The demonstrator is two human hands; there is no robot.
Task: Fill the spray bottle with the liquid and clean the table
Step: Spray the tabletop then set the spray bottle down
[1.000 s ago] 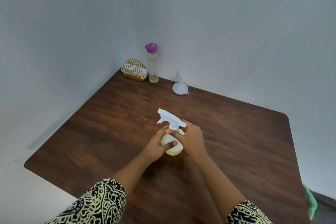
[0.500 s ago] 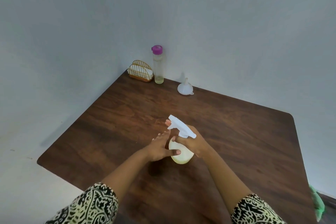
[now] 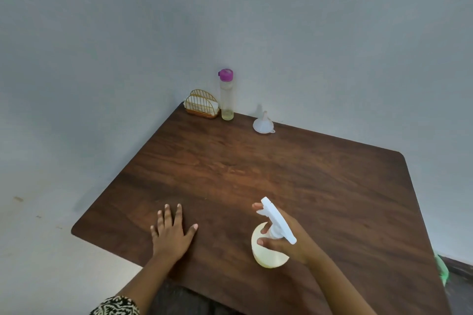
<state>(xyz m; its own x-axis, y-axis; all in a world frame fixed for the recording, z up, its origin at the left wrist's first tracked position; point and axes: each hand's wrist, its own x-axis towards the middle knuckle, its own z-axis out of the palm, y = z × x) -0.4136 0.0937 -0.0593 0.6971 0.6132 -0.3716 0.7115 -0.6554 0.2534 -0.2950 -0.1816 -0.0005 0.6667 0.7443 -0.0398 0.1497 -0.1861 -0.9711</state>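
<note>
The left hand (image 3: pixel 174 234) is to the left of the round pale yellow plastic spray bottle with a white trigger top (image 3: pixel 266 254). Half a second ago this hand was touching the spray bottle. Now it has let go and moved away. It lies flat on the dark brown wooden desk (image 3: pixel 320 174) with its fingers straight and spread wide, and it holds nothing. A bit of black and white patterned sleeve (image 3: pixel 115 306) shows lower down on that arm.

Far behind the spray bottle, in the back corner of the desk, are a small gold wire holder (image 3: pixel 202 107), a tall clear plastic bottle with a purple cap (image 3: pixel 227 100) and a little yellow liquid at the bottom, and a small white plastic funnel (image 3: pixel 263 124) standing upside down. These three have not moved.

The right hand (image 3: pixel 298 244) now holds the spray bottle alone. Its fingers curl round the neck, and one finger reaches up by the trigger. The spray bottle is tilted, with its nozzle pointing up and away from the person. I cannot tell if its bottom touches the desk.

Far to the right of the spray bottle, past the desk edge, is something light green (image 3: pixel 442 270).
</note>
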